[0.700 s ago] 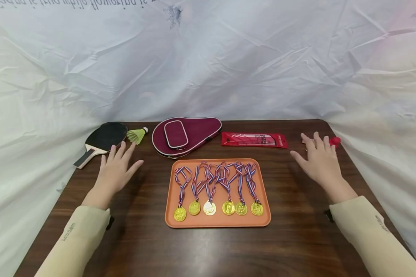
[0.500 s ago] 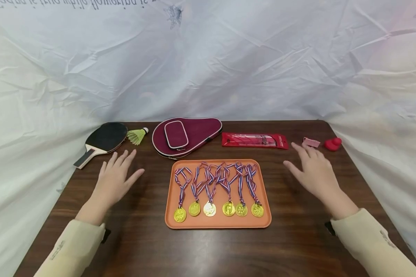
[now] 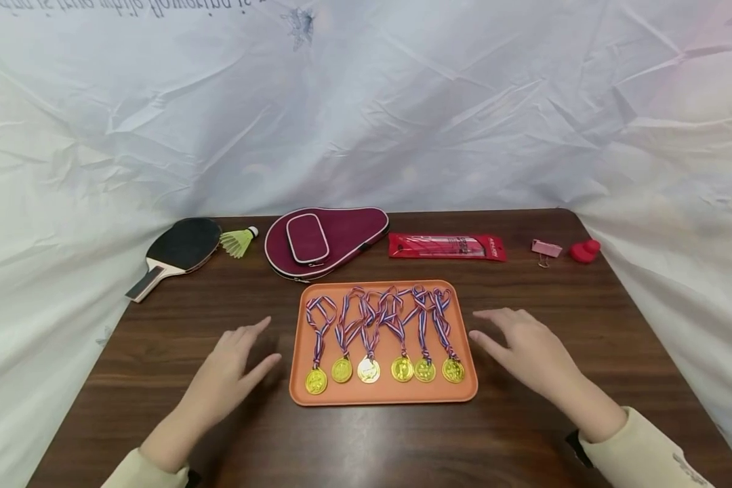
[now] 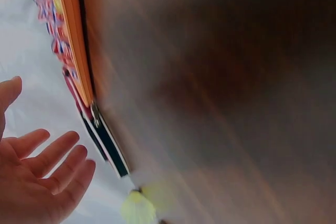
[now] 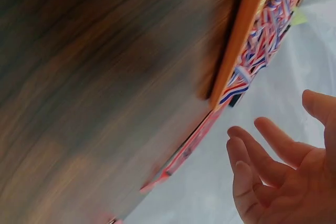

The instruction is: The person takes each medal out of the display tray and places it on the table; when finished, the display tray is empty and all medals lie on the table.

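An orange tray [image 3: 384, 396] lies in the middle of the table, holding several gold medals [image 3: 402, 368] with red, white and blue striped ribbons [image 3: 372, 318]. My left hand [image 3: 226, 373] is just left of the tray, fingers loosely extended and holding nothing. On the other side my right hand [image 3: 527, 349] has its fingertips close to the tray's right rim; whether they touch it I cannot tell. Both wrist views show bare palms, the left hand [image 4: 44, 177] and the right hand [image 5: 289, 171], with relaxed fingers and the tray's edge [image 5: 239, 51] beyond.
Along the table's back lie a table tennis bat [image 3: 186, 245], a shuttlecock [image 3: 239, 241], a maroon bat case [image 3: 360, 227], a red packet [image 3: 445, 247], a pink binder clip [image 3: 546, 249] and a small red object [image 3: 585, 251]. White cloth [image 3: 366, 122] hangs behind.
Both hands have come inward and nearer to me, from beside the back items to either side of the tray. The tray and medals stay in place. The binder clip is uncovered.
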A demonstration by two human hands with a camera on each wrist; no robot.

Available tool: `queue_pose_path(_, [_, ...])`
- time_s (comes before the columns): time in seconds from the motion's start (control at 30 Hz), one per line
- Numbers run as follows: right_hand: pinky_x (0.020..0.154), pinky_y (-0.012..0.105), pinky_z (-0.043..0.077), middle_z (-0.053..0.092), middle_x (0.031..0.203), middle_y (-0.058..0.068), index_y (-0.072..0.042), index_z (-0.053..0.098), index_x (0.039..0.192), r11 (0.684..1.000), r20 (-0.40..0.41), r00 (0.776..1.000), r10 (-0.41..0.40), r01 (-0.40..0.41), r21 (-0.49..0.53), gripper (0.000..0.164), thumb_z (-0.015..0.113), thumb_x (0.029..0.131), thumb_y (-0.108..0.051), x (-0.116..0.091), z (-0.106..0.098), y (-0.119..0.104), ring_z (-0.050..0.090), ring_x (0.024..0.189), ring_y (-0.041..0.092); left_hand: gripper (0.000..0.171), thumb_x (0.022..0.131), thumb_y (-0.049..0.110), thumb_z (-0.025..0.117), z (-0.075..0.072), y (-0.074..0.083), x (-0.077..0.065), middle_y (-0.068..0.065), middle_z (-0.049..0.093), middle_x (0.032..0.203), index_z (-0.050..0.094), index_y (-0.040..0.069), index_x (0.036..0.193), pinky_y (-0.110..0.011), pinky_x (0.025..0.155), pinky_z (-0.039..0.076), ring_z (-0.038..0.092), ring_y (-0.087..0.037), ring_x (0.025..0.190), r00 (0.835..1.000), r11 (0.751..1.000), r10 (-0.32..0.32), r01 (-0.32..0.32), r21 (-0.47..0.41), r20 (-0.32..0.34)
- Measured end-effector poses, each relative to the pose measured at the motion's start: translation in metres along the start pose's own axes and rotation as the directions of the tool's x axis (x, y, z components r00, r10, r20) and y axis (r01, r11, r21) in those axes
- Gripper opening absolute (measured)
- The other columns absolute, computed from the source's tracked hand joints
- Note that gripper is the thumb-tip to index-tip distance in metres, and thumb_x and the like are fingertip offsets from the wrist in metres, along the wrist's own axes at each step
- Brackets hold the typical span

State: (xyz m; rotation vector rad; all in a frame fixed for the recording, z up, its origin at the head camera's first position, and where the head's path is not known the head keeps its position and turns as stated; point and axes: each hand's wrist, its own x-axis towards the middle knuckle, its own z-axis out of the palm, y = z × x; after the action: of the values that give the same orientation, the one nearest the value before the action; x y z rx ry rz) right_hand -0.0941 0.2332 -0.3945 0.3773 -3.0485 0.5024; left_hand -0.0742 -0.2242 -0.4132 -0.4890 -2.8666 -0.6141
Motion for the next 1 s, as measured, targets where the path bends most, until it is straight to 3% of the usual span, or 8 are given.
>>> queue_pose_path(0.1, [0.075,0.045,0.045,0.059,0.109,0.002,-0.019,0.060,0.116,0.999,0.045,0.999,0.011,-0.013,0.041,0.057,0.044,0.082,-0.062,-0.004,0.002,-0.009,0.053,0.097,0.020,0.059,0.083,0.045,0.058,0.005,0.009,-0.006,-0.003,0.052,0.120,0.042,0.018,0.133,-0.043,0.087,0.038,0.045,-0.019,0.108,0.999,0.999,-0.019,0.020,-0.030,0.029])
queue_pose_path(0.23, [0.060,0.030,0.045,0.060,0.090,-0.010,-0.022,0.062,0.110,0.987,0.131,0.991,0.035,-0.054,0.150,0.047,0.051,0.082,-0.057,-0.009,0.007,-0.019,0.052,0.073,0.010,0.058,0.083,0.046,0.058,0.009,0.017,-0.010,-0.001,0.054,0.117,0.045,0.016,0.131,-0.042,0.085,0.040,0.045,-0.016,0.104,0.994,0.995,-0.069,0.074,-0.062,0.079])
queue_pose_path(0.33, [0.051,0.025,0.039,0.057,0.081,-0.016,-0.024,0.063,0.107,0.972,0.184,0.981,0.053,-0.093,0.215,0.035,0.057,0.082,-0.047,-0.012,0.011,-0.025,0.047,0.061,0.007,0.056,0.083,0.044,0.059,0.012,0.019,-0.011,0.001,0.054,0.107,0.048,0.013,0.129,-0.038,0.079,0.042,0.045,-0.014,0.095,0.989,0.990,-0.101,0.110,-0.087,0.109])
queue_pose_path(0.43, [0.050,0.024,0.039,0.058,0.082,-0.016,-0.024,0.064,0.106,0.964,0.200,0.977,0.074,-0.121,0.235,0.031,0.061,0.081,-0.042,-0.013,0.016,-0.027,0.047,0.061,0.007,0.053,0.083,0.041,0.060,0.016,0.018,-0.011,0.004,0.050,0.093,0.050,0.012,0.127,-0.032,0.071,0.040,0.043,-0.012,0.084,0.985,0.984,-0.115,0.130,-0.119,0.128])
queue_pose_path(0.7, [0.044,0.024,0.035,0.055,0.076,-0.015,-0.023,0.065,0.105,0.976,0.191,0.978,0.087,-0.122,0.180,0.034,0.071,0.075,-0.037,-0.015,0.025,-0.029,0.043,0.052,0.007,0.053,0.078,0.028,0.069,0.026,0.014,-0.009,0.006,0.048,0.082,0.051,0.009,0.125,-0.024,0.061,0.037,0.043,-0.011,0.072,0.987,0.979,-0.072,0.097,-0.179,0.144])
queue_pose_path(0.87, [0.051,0.026,0.038,0.057,0.080,-0.010,-0.018,0.066,0.100,0.993,0.150,0.987,0.054,-0.068,0.091,0.038,0.073,0.070,-0.040,-0.011,0.028,-0.033,0.046,0.060,0.006,0.055,0.076,0.023,0.072,0.029,0.013,-0.009,0.005,0.048,0.082,0.051,0.007,0.125,-0.021,0.059,0.037,0.043,-0.009,0.069,0.990,0.973,-0.022,0.053,-0.223,0.139])
queue_pose_path(1.0, [0.053,0.027,0.038,0.053,0.077,-0.008,-0.017,0.066,0.098,0.997,0.153,0.986,0.062,-0.069,0.042,0.042,0.075,0.067,-0.044,-0.008,0.031,-0.036,0.045,0.062,0.008,0.057,0.075,0.023,0.072,0.030,0.013,-0.009,0.006,0.048,0.082,0.051,0.007,0.125,-0.020,0.058,0.037,0.043,-0.009,0.068,0.988,0.972,-0.027,0.061,-0.229,0.150])
